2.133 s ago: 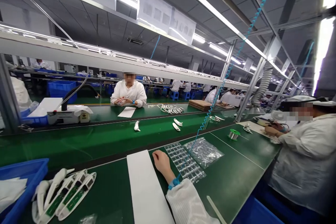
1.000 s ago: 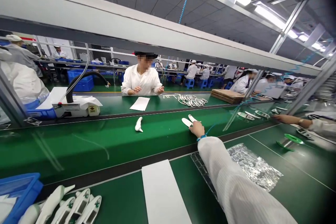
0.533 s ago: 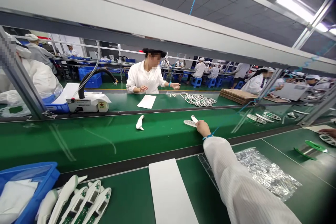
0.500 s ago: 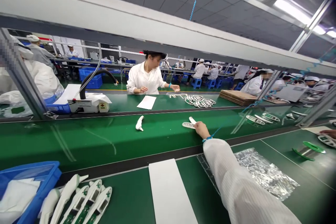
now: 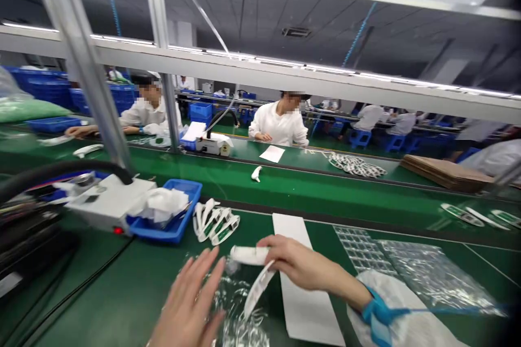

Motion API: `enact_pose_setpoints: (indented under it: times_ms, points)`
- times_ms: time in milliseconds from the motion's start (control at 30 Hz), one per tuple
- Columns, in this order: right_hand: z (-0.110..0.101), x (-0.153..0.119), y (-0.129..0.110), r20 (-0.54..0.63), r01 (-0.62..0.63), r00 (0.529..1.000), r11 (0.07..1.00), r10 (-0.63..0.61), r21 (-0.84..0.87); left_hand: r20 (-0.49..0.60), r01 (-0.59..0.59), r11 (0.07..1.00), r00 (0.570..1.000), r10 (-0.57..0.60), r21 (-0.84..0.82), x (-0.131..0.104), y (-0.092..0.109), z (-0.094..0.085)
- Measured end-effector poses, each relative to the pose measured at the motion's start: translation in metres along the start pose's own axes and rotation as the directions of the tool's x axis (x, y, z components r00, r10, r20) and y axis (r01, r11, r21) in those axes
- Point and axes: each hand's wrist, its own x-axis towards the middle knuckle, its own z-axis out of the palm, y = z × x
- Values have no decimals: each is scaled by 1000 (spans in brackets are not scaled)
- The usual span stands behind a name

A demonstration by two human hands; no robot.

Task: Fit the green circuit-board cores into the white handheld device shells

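My right hand (image 5: 299, 263) pinches two white plastic shell pieces above the near bench. One shell piece (image 5: 246, 255) points left, and the other, a curved shell piece (image 5: 257, 291), hangs down with its hollow side showing. My left hand (image 5: 188, 303) is at the lower middle, fingers spread and holding nothing, a little left of the pieces. Clear plastic wrap (image 5: 242, 333) lies beneath them. A long white sheet (image 5: 313, 312) runs under my right hand. Several white handheld housings with green boards (image 5: 215, 222) rest just beyond my left hand.
A blue tray (image 5: 171, 234) with white cloths stands left, beside a white box-shaped device (image 5: 112, 200) with cables. Silvery plastic bags (image 5: 439, 274) lie on the right. Across the green conveyor (image 5: 309, 190), bearing a single white part (image 5: 256, 174), a co-worker (image 5: 279, 124) sits.
My right hand has come back from the conveyor to the near bench with the two white pieces. My left hand has entered the view. The camera has turned left.
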Motion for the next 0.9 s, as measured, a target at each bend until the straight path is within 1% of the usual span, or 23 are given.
enact_pose_setpoints:
  times_ms: [33, 67, 100, 133, 167, 200, 233, 267, 300, 333, 367, 400, 433, 467, 500, 567, 633, 667, 733, 800, 833, 900]
  points:
    - [10, -2, -25, 51, 61, 997, 998, -61, -1, 129, -19, 999, 992, 16, 26, -3, 5, 0]
    - [19, -6, -47, 93, 110, 989, 994, -111, 9, 212, -22, 1000, 977, 23, -5, -6, 8, 0]
    - [26, -10, -64, 117, 143, 982, 989, -145, 23, 325, 51, 996, 945, -26, -71, -10, 11, 0]
    - [32, -15, -78, 112, 164, 980, 986, -166, 27, 420, 174, 974, 902, -98, -145, -15, 13, -1]
    - [38, -20, -88, 80, 173, 982, 985, -173, 15, 489, 322, 915, 855, -171, -243, -23, 15, -4]
    - [42, -26, -94, 32, 168, 985, 986, -168, -5, 553, 484, 803, 798, -241, -348, -31, 16, -8]
    - [45, -32, -98, -9, 151, 988, 988, -151, -21, 609, 626, 635, 738, -292, -453, -40, 18, -14]
    - [48, -38, -99, -33, 120, 992, 992, -121, -23, 655, 723, 423, 683, -323, -546, -49, 20, -19]
    - [52, -43, -99, -34, 75, 997, 997, -75, -5, 697, 771, 192, 633, -337, -608, -58, 23, -23]
    - [55, -47, -98, -9, 20, 1000, 999, -20, 35, 735, 773, -30, 589, -336, -633, -66, 27, -26]
    - [59, -49, -97, 34, -42, 999, 995, 39, 91, 762, 741, -220, 553, -336, -635, -74, 32, -27]
    - [64, -51, -96, 89, -104, 992, 982, 91, 155, 780, 691, -364, 525, -341, -625, -81, 37, -27]
    - [70, -51, -94, 153, -156, 980, 963, 124, 220, 793, 642, -466, 496, -353, -609, -88, 43, -24]
    - [76, -50, -93, 220, -193, 967, 940, 132, 282, 806, 605, -534, 466, -364, -591, -94, 48, -21]
    - [83, -48, -92, 275, -206, 955, 920, 114, 334, 820, 586, -575, 440, -366, -571, -101, 53, -17]
    - [97, -43, -91, 311, -177, 949, 902, 50, 395, 849, 605, -597, 410, -334, -527, -113, 62, -9]
    - [108, -40, -90, 280, -141, 960, 911, 29, 389, 874, 649, -586, 393, -287, -484, -125, 70, -2]
    - [113, -39, -90, 267, -139, 963, 918, 38, 372, 884, 668, -580, 376, -276, -466, -131, 73, 0]
    - [120, -39, -91, 249, -148, 967, 927, 62, 344, 904, 699, -574, 311, -293, -426, -140, 78, 6]
    - [126, -40, -94, 175, -120, 983, 928, 61, 352, 902, 724, -551, 249, -352, -415, -145, 82, 11]
    - [129, -41, -96, 108, -91, 993, 923, 54, 374, 894, 736, -531, 234, -383, -419, -146, 84, 13]
    - [137, -43, -101, -41, -25, 998, 906, 47, 422, 870, 759, -481, 223, -439, -438, -144, 88, 15]
